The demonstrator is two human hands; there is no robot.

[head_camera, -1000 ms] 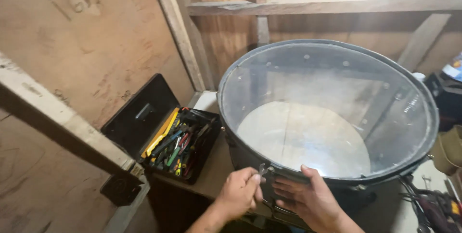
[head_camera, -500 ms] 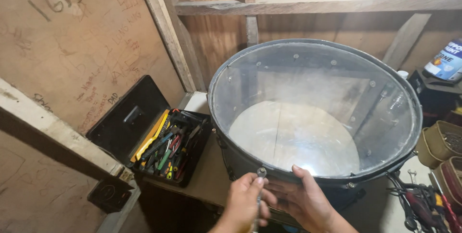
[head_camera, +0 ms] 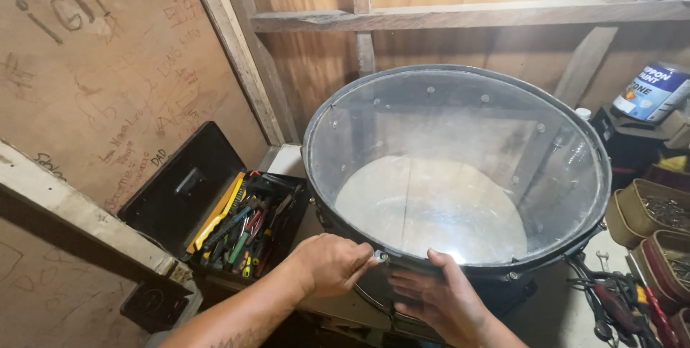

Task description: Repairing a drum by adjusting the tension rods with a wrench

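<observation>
Two hands at the near rim of a large drum on a workbench

A big round drum (head_camera: 457, 190) lies tilted on a pale workbench (head_camera: 287, 163), its clear plastic skin facing up, so the pale lower skin shows through. A dark metal hoop rings the skin, dotted with small bolts. The left hand (head_camera: 329, 265) is curled closed, its fingertips pinching a small shiny bolt head (head_camera: 379, 255) on the near rim. The right hand (head_camera: 438, 299) lies just beside it, fingers spread and pressed flat against the dark shell below the hoop. Judging from this, the work goes best with the right hand bracing the shell firmly so the drum does not roll, while the left turns the bolt in small, even amounts and keeps it square to the hoop.

Left of the drum sits an open black toolbox (head_camera: 215, 226) crammed with coloured screwdrivers and pliers. Behind stand rough plywood walls and timber studs. A paint tin (head_camera: 652, 91) rests at the right, with trays of small metal parts (head_camera: 658, 215) and loose tools below it
</observation>
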